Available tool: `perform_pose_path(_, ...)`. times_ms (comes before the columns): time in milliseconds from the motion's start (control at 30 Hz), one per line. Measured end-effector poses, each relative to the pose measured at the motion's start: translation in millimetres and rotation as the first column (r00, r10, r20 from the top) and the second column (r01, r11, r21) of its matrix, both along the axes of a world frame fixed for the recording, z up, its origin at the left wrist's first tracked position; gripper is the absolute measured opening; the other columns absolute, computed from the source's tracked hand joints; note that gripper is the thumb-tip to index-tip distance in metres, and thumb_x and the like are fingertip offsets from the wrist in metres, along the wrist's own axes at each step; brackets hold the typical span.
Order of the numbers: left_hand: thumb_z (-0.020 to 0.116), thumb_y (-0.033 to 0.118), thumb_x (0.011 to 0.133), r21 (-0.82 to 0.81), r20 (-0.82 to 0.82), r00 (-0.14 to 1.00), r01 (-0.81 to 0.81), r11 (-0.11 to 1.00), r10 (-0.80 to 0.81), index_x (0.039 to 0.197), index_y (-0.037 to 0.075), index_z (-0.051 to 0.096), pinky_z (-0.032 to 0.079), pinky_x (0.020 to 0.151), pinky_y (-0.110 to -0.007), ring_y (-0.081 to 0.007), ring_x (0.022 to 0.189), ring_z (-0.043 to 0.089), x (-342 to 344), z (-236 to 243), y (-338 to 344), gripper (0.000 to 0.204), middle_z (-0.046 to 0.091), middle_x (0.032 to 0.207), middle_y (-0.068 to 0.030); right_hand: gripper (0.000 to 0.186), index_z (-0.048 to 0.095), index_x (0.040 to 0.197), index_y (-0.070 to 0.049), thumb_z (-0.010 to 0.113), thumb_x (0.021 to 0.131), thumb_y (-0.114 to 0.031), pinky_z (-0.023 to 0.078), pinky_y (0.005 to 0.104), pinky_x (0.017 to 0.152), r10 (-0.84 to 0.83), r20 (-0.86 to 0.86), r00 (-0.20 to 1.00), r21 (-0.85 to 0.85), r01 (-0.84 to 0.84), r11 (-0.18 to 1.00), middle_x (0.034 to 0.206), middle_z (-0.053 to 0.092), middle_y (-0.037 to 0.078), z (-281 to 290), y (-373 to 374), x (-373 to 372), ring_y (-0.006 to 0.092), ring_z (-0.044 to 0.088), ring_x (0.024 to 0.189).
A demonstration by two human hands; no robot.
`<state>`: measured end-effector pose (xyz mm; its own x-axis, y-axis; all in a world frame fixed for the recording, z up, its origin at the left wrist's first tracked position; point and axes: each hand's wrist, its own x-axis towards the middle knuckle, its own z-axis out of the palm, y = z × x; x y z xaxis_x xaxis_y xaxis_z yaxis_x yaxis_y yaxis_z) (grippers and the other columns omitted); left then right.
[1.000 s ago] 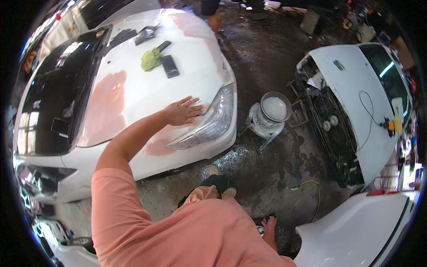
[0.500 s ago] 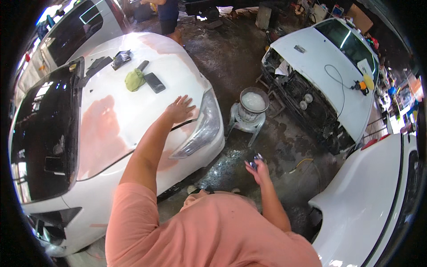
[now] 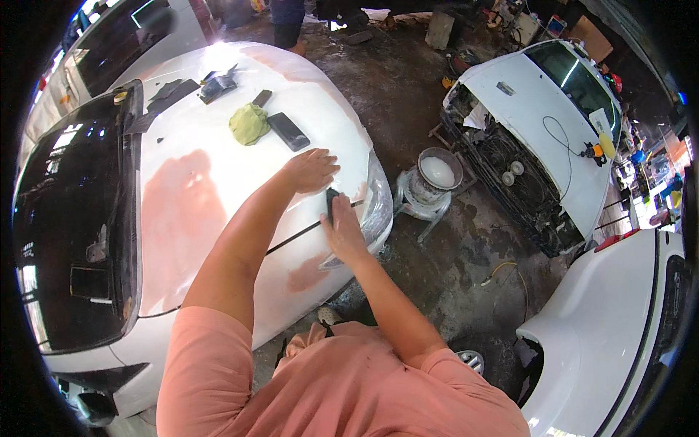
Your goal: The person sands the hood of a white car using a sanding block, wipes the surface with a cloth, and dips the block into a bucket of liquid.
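Observation:
My left hand (image 3: 312,171) lies flat on the white car hood (image 3: 247,197) near its front edge, fingers stretched and holding nothing. Just to its right, my right hand (image 3: 344,231) grips a small dark piece of sandpaper (image 3: 332,205) against the hood, close to the seam above the headlight (image 3: 377,200). The hand covers part of the piece. Pinkish sanded patches (image 3: 182,197) mark the white paint. Beyond my left hand lie a crumpled yellow-green cloth (image 3: 249,124), a black flat rectangular object (image 3: 289,131) and a small dark block (image 3: 263,97).
Dark sheets (image 3: 173,95) and a crumpled dark wrapper (image 3: 218,84) lie near the windshield. A bucket of whitish liquid (image 3: 438,173) stands on a stool (image 3: 422,205) beside the bumper. Right of it is a white car (image 3: 539,124) with its front stripped. Another person (image 3: 288,22) stands behind.
My right hand has come from beside the car up onto the hood, bringing the dark piece of sandpaper. My left hand stays flat on the hood, and the view has shifted slightly.

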<state>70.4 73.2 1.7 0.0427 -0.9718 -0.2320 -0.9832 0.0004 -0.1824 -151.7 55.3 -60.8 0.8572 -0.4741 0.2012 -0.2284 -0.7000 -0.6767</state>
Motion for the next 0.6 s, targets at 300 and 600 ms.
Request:
perform_pose_path(300,0.037,0.042,0.106,-0.098,-0.085,0.996,-0.011,0.995,0.003,0.154,0.016,0.044,0.018,0.127,-0.047,-0.0322,0.155,0.023,-9,-2,-5,0.056,0.032,0.165,-0.0123,0.077,0.033,0.147,0.018,0.042,0.107,-0.046,0.021,0.051,0.124,-0.219,-0.057,0.974,0.089,0.223,0.971,0.156,0.03,0.04,-22,-44,33,0.0493,0.028,0.148)
perform_pose_path(600,0.039,0.036,0.106,-0.088,-0.117,0.993,-0.003,0.996,-0.007,0.154,0.016,0.045,0.013,0.128,-0.048,-0.0317,0.156,0.021,-10,0,-18,0.053,0.03,0.166,-0.013,0.073,0.035,0.148,0.016,0.042,0.107,-0.044,0.023,0.052,0.124,-0.298,-0.07,0.952,0.17,0.306,0.937,0.158,0.029,0.036,-37,-75,39,0.0453,0.026,0.151)
